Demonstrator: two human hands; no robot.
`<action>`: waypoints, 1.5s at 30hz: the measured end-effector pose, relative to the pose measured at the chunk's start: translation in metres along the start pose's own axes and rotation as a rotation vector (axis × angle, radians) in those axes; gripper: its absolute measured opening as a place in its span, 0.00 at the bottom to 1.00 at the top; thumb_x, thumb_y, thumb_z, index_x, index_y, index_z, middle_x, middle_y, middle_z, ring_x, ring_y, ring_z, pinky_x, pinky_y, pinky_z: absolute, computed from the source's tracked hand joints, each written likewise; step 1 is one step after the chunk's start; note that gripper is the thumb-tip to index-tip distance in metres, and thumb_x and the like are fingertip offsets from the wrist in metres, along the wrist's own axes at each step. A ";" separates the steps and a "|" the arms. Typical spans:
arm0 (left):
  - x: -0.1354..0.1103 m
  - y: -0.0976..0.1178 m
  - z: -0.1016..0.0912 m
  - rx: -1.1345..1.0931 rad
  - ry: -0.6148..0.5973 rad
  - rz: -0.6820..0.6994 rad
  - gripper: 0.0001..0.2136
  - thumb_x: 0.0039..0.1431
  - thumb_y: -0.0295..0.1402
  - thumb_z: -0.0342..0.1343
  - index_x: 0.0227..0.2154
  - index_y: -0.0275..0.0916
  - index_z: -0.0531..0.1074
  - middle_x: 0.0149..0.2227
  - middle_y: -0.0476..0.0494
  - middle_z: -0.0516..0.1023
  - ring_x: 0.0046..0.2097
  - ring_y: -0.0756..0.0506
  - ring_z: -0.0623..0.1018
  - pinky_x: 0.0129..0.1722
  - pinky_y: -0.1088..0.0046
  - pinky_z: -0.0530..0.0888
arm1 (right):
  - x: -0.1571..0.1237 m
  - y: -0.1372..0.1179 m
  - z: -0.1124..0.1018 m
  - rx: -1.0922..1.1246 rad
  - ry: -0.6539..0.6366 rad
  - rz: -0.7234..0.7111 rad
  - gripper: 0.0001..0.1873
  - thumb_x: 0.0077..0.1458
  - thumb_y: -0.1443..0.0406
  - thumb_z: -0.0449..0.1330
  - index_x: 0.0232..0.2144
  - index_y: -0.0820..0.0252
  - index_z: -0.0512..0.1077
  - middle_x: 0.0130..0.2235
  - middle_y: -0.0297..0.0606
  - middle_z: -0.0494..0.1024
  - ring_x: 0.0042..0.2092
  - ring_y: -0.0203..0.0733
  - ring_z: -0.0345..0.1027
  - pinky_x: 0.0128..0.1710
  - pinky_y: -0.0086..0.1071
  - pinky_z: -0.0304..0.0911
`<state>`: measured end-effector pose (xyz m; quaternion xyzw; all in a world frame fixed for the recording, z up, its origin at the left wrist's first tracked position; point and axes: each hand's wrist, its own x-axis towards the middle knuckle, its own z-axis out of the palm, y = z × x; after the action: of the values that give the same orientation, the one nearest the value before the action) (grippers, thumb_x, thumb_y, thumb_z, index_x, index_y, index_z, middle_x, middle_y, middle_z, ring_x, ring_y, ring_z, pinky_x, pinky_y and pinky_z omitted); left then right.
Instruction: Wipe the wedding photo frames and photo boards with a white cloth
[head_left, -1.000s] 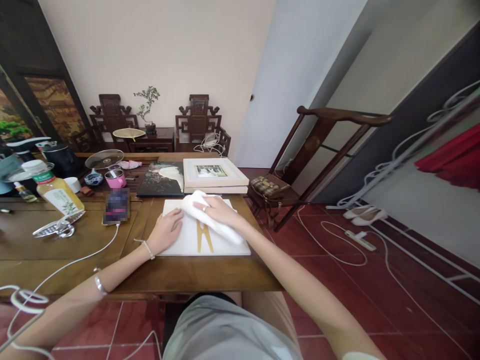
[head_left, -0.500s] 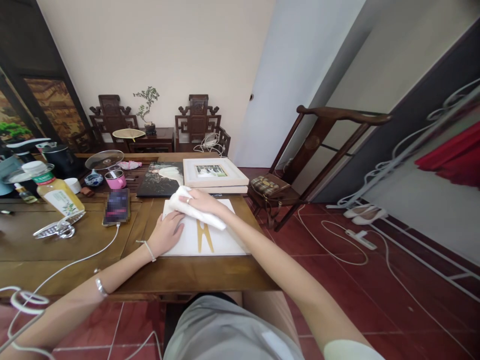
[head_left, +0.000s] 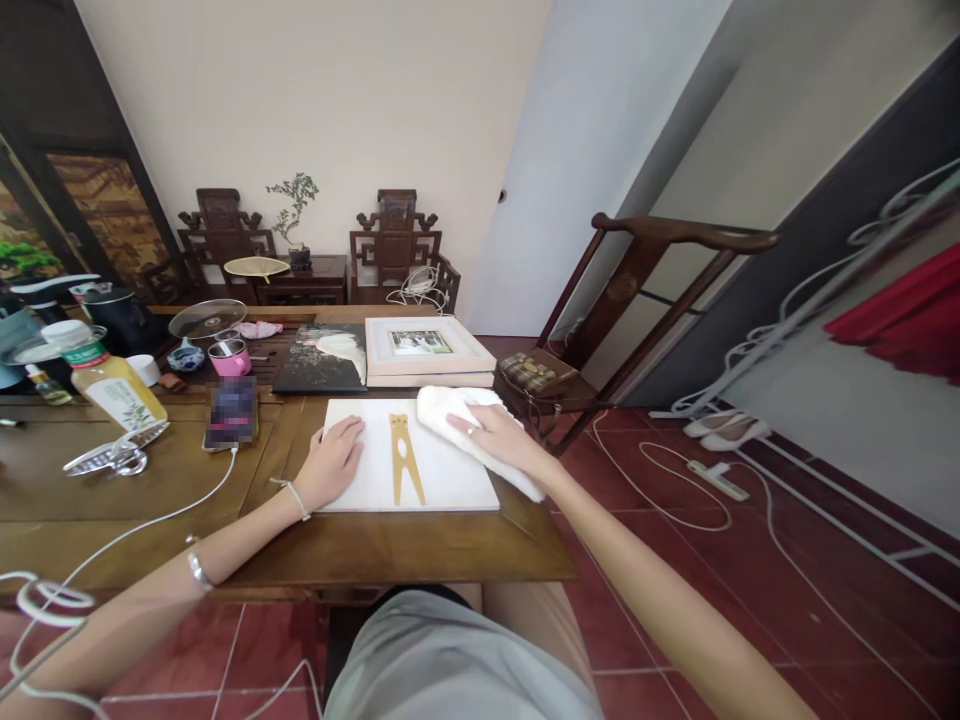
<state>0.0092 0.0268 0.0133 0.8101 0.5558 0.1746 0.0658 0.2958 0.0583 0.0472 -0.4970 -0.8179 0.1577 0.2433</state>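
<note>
A white flat panel (head_left: 446, 480) lies on the wooden table near its front edge. On the panel is a tan, cat-headed shape with two long legs (head_left: 403, 465); whether it is attached I cannot tell. My left hand (head_left: 335, 462) rests flat on the panel's left side, fingers stretched out and nothing in it. My right hand (head_left: 495, 435) grips a white cloth (head_left: 442, 410) pressed on the panel's upper right corner. Part of the cloth hangs past the panel's right edge.
Behind the panel lie white framed pictures (head_left: 431, 350) in a stack and a dark photo board (head_left: 319, 360). Leftward are a charging phone (head_left: 231, 415), a silver hair clip (head_left: 118, 450), a juice bottle (head_left: 112, 380) and a pink cup (head_left: 230, 357). A wooden chair (head_left: 622, 290) stands right.
My right hand has moved the cloth rightward across the panel, from the upper left to the upper right. The cat-headed top of the tan shape now shows. My left hand has stayed put.
</note>
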 end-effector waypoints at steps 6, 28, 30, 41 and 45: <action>0.000 -0.001 0.002 0.022 -0.008 -0.004 0.20 0.65 0.31 0.38 0.58 0.37 0.60 0.63 0.36 0.61 0.64 0.42 0.60 0.61 0.52 0.56 | -0.049 -0.036 -0.012 0.009 -0.223 -0.100 0.24 0.61 0.50 0.47 0.27 0.60 0.71 0.33 0.42 0.76 0.38 0.47 0.66 0.43 0.35 0.58; 0.001 0.001 -0.002 0.064 -0.055 0.000 0.20 0.66 0.30 0.36 0.59 0.38 0.59 0.64 0.36 0.58 0.65 0.41 0.57 0.61 0.52 0.56 | 0.039 0.022 -0.002 0.181 -0.128 0.010 0.24 0.57 0.49 0.52 0.40 0.62 0.75 0.47 0.42 0.77 0.45 0.51 0.68 0.47 0.36 0.60; 0.001 0.001 -0.002 0.065 -0.050 0.005 0.20 0.66 0.30 0.36 0.59 0.38 0.60 0.64 0.36 0.59 0.65 0.41 0.58 0.61 0.53 0.56 | 0.028 0.018 -0.004 0.180 -0.162 -0.022 0.25 0.57 0.48 0.51 0.36 0.62 0.75 0.44 0.42 0.77 0.44 0.51 0.67 0.46 0.37 0.59; 0.001 0.002 0.000 0.071 -0.052 0.002 0.21 0.66 0.30 0.36 0.59 0.37 0.59 0.64 0.36 0.58 0.65 0.41 0.57 0.61 0.51 0.56 | -0.056 -0.026 -0.038 0.146 -0.471 0.022 0.27 0.53 0.44 0.53 0.29 0.61 0.74 0.36 0.42 0.76 0.41 0.49 0.67 0.45 0.37 0.60; 0.001 0.001 0.000 0.068 -0.046 0.007 0.20 0.66 0.30 0.36 0.59 0.37 0.59 0.64 0.35 0.59 0.65 0.41 0.57 0.61 0.51 0.56 | -0.036 -0.014 -0.031 0.192 -0.419 0.035 0.27 0.53 0.44 0.53 0.29 0.62 0.74 0.38 0.42 0.76 0.42 0.49 0.67 0.45 0.37 0.60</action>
<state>0.0102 0.0271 0.0139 0.8175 0.5571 0.1372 0.0504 0.3164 0.0203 0.0719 -0.4420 -0.8230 0.3388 0.1117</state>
